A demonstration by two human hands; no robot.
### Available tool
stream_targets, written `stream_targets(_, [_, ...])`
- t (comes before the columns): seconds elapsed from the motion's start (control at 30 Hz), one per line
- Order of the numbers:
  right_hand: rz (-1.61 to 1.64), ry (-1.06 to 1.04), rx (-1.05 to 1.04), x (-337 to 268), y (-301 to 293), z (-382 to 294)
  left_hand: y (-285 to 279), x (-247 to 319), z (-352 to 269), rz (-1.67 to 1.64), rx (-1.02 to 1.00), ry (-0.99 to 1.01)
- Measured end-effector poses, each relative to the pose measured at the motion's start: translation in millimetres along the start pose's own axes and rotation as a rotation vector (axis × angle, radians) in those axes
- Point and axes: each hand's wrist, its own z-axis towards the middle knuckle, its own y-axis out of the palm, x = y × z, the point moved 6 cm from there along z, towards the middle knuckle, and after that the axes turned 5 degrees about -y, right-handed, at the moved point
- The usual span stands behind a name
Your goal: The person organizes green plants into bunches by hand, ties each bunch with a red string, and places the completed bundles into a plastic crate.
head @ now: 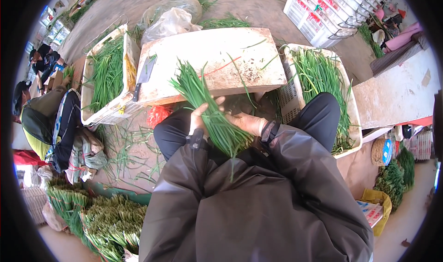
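A thick bunch of green garlic chives is held above my lap, its leafy end tilted toward the low board-topped table in front of me. My left hand wraps the bunch from the left side. From the right, my right hand grips it too, fingers partly hidden under the stems. On the table's left end lies a cleaver with a black handle. A red tie and a few loose leaves rest on the board.
White crates of chives stand left and right of the table. Red plastic twine hangs below its edge. Stacked crates rise behind at right. At left sits a co-worker. Tied chive bundles lie behind on the left.
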Motion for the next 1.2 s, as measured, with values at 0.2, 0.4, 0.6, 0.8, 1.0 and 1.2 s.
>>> stream_targets(0.2, [-0.429, -0.353, 0.552, -48.4, -54.7, -35.2, 18.6, 2.0, 5.7, -0.042, 0.086, 0.089])
stream_targets(0.4, [-0.761, -0.495, 0.354, -101.2, 5.3, -35.3, 0.1, 5.8, 3.2, 0.08, 0.177, 0.096])
stream_targets(0.6, [-0.988, -0.573, 0.522, -110.3, 18.7, -14.3, -6.1, 0.9, 5.6, 0.068, 0.159, 0.05])
stream_targets(0.8, [0.031, -0.242, 0.424, -71.0, -39.9, 18.0, 8.1, 4.4, 5.8, 0.001, 0.127, 0.052])
stream_targets(1.0, [-0.794, -0.373, 0.822, -104.0, -88.0, -36.9, 12.8, 15.9, -1.5, -0.173, 0.11, 0.128])
stream_targets(1.2, [-0.852, -0.675, 0.3, -131.2, -5.5, -94.7, 21.7, 22.0, -3.1, -0.167, 0.099, 0.196])
